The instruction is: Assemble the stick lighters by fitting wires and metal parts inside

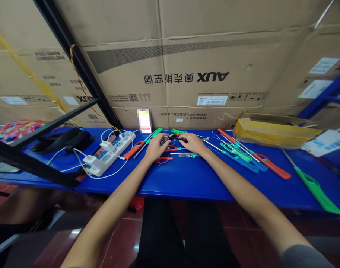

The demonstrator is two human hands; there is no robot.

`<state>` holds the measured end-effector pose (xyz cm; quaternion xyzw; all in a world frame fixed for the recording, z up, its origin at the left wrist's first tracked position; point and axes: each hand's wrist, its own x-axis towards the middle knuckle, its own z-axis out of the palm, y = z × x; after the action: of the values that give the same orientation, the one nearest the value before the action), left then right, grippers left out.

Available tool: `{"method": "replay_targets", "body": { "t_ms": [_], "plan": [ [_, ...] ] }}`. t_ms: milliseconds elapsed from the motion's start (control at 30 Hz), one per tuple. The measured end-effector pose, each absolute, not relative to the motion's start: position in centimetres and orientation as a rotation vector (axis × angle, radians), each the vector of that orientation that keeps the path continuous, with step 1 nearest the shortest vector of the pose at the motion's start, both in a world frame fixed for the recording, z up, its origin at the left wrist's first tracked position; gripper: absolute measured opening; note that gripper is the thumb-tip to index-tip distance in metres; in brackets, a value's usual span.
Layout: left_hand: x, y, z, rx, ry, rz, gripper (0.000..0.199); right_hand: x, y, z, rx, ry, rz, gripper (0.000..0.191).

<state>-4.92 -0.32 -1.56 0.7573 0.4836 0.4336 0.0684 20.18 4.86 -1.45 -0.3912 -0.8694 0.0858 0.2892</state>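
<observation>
Over the blue table [170,182], my left hand [158,146] curls its fingers round something small and dark. Facing it, my right hand [192,143] has its fingers bent together near a small black and yellow piece [172,137]; what it grips, if anything, is too small to make out. Red and green lighter parts and a clear piece [184,155] lie between and below my hands. A red lighter [134,149] rests left of my left hand. Right of my right hand lie blue lighters [242,163], a green casing [237,152] and a long red lighter [270,166].
A white power strip [114,154] with plugs and cables is at the left. A lit phone [145,121] leans on the cardboard [186,44]. A yellow-taped box [273,130] and a green lighter [315,188] are at the right. Black shelf posts stand left; a person's legs show lower left.
</observation>
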Motion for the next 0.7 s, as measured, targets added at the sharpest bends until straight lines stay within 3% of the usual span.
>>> {"method": "replay_targets", "body": {
  "t_ms": [367, 700],
  "plan": [
    [-4.85, -0.73, -1.03, 2.330, 1.448, 1.328, 0.028, 20.22, 4.62, -1.06, -1.043, -2.339, 0.253, 0.026],
    [-5.28, -0.45, -1.35, 2.376, 1.402, 1.338, 0.021, 20.43, 5.12, -1.43, -1.090, -2.309, 0.218, 0.032]
  ]
}}
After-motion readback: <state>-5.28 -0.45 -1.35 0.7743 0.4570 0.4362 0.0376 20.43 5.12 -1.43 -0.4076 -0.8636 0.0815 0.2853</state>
